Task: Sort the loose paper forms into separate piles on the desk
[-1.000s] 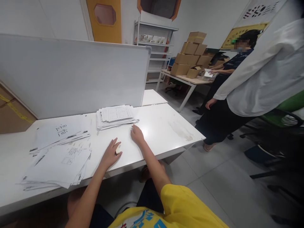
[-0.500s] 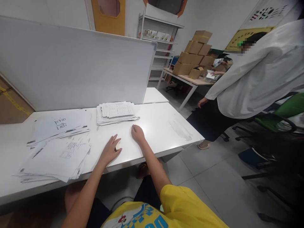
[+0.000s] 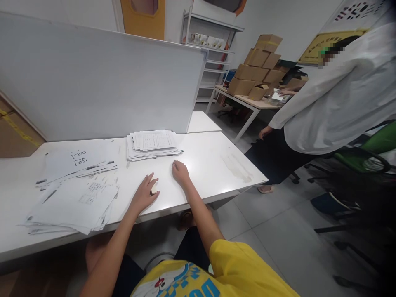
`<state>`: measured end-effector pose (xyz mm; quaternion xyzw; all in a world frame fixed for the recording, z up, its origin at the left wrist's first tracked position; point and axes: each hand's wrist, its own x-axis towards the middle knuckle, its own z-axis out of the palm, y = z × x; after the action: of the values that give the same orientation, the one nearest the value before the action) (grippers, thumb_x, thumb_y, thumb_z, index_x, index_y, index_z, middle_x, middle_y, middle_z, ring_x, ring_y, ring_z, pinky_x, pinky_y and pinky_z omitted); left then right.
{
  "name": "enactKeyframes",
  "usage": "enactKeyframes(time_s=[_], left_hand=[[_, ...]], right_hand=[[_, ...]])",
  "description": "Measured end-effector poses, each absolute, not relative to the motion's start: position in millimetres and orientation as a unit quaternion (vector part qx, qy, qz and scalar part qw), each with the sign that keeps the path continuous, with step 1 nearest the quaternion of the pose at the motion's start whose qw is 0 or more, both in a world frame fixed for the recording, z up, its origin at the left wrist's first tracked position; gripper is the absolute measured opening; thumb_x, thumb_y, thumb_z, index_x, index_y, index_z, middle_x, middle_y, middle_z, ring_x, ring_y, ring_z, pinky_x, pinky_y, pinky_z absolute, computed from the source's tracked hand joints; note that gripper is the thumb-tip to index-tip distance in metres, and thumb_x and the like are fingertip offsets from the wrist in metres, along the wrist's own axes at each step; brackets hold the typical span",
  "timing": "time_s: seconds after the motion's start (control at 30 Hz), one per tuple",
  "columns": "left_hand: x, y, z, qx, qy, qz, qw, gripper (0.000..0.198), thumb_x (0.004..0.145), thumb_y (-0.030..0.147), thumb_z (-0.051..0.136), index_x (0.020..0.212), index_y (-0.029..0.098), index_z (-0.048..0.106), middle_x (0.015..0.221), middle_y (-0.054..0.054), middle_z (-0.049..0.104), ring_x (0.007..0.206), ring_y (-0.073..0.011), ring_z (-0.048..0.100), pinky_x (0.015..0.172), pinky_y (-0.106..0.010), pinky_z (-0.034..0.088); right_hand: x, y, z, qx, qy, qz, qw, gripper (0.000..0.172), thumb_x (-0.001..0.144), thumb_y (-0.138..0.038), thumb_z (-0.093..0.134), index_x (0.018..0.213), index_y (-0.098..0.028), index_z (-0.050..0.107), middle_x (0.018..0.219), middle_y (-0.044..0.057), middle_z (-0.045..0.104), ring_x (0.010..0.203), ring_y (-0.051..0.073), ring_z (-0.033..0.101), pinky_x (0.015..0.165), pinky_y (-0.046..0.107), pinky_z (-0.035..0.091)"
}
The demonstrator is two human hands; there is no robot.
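Observation:
My left hand (image 3: pixel 144 194) rests near the front edge of the white table (image 3: pixel 204 165). Its thumb and fingers curve around a small cream-coloured block (image 3: pixel 154 188), which my palm and fingers partly cover. To its right, my right hand (image 3: pixel 180 171) lies closed on the tabletop. Something tiny may be at its fingertips, but I cannot make it out. Just beyond both hands is a neat stack of printed papers (image 3: pixel 154 141). Looser sheets (image 3: pixel 74 206) are spread on the left, with one paper bearing large handwritten characters (image 3: pixel 81 159) behind them.
A whiteboard panel (image 3: pixel 105 82) stands along the table's back. At the far left is a taped cardboard box (image 3: pixel 15 134). A person in a white shirt (image 3: pixel 334 99) stands to the right, near a green chair (image 3: pixel 368 144). Stacked cartons (image 3: pixel 256 74) occupy another table behind.
The view has shifted slightly. Both my hands keep nearly the same places and grips, and the papers lie as before.

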<state>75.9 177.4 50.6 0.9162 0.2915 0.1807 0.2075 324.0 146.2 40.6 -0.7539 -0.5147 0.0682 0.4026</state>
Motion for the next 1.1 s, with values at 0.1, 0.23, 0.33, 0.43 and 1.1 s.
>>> enactKeyframes(time_s=[0.1,0.23,0.33,0.43,1.1], left_hand=[[75.7,176.7,50.6,0.915,0.289,0.190,0.207,0.050,0.090,0.038,0.053,0.138,0.026,0.051,0.161,-0.003,0.029,0.149,-0.0322,0.023,0.118,-0.050,0.033],[75.4,175.9,51.4,0.916,0.288,0.187,0.209,0.049,0.091,0.040,0.052,0.138,0.026,0.051,0.161,-0.003,0.028,0.149,-0.0314,0.022,0.118,-0.049,0.033],[75.3,175.7,52.2,0.917,0.289,0.180,0.208,0.050,0.091,0.039,0.051,0.138,0.025,0.051,0.161,-0.004,0.028,0.149,-0.0319,0.022,0.118,-0.049,0.033],[75.1,175.6,52.5,0.917,0.287,0.184,0.207,0.049,0.090,0.038,0.052,0.138,0.025,0.051,0.161,-0.004,0.028,0.149,-0.0326,0.023,0.117,-0.049,0.034],[74.9,172.2,53.4,0.912,0.296,0.186,0.214,0.048,0.090,0.035,0.053,0.137,0.025,0.051,0.161,-0.004,0.028,0.150,-0.0319,0.021,0.117,-0.049,0.034]], right_hand=[[324.3,146.0,40.5,-0.754,-0.515,0.068,0.402,0.030,0.092,-0.024,0.042,0.110,-0.020,0.066,0.110,0.008,0.068,0.107,0.022,0.060,0.096,0.035,0.044],[324.4,145.8,41.3,-0.756,-0.515,0.067,0.398,0.029,0.091,-0.023,0.043,0.109,-0.019,0.066,0.112,0.010,0.068,0.108,0.023,0.059,0.096,0.035,0.043],[324.4,145.6,42.0,-0.756,-0.517,0.066,0.395,0.029,0.091,-0.022,0.043,0.108,-0.018,0.066,0.111,0.010,0.068,0.106,0.022,0.060,0.095,0.035,0.044],[324.2,145.1,42.6,-0.755,-0.521,0.062,0.394,0.028,0.091,-0.022,0.042,0.105,-0.019,0.066,0.108,0.009,0.068,0.103,0.022,0.060,0.093,0.034,0.044],[323.2,145.1,39.2,-0.753,-0.516,0.064,0.403,0.028,0.090,-0.023,0.043,0.106,-0.020,0.066,0.111,0.008,0.068,0.105,0.023,0.059,0.094,0.035,0.044]])
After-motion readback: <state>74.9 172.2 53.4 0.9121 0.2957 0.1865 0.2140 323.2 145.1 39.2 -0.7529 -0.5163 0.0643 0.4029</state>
